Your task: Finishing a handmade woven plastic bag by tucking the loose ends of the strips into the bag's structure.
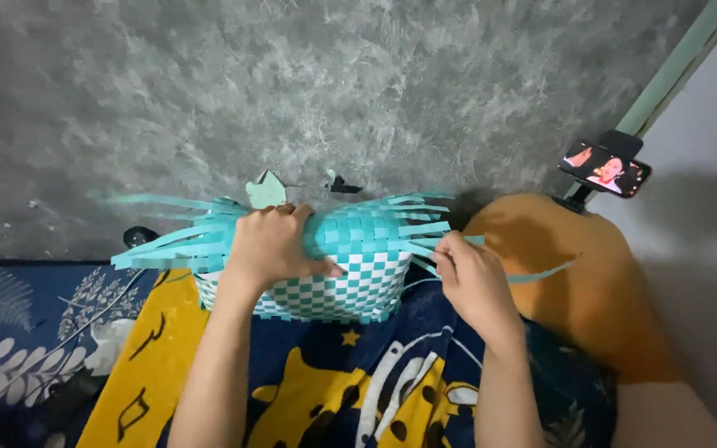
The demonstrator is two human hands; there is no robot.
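Observation:
A half-woven basket [350, 286] of turquoise and white plastic strips lies on its side on my lap, checkered at the base and plain turquoise higher up. Loose strip ends [168, 236] fan out to the left and right. My left hand [271, 245] presses down on the basket's upper left part, thumb across the weave. My right hand [470, 278] pinches one loose turquoise strip [541, 272] at the basket's right edge; the strip runs off to the right over my knee.
A dark blue and yellow patterned cloth [325, 390] covers my lap. My bare knee [574, 274] is at the right. A phone on a stand [606, 168] shows a video at the upper right. Small strip scraps [265, 191] lie on the grey floor [292, 83] behind the basket.

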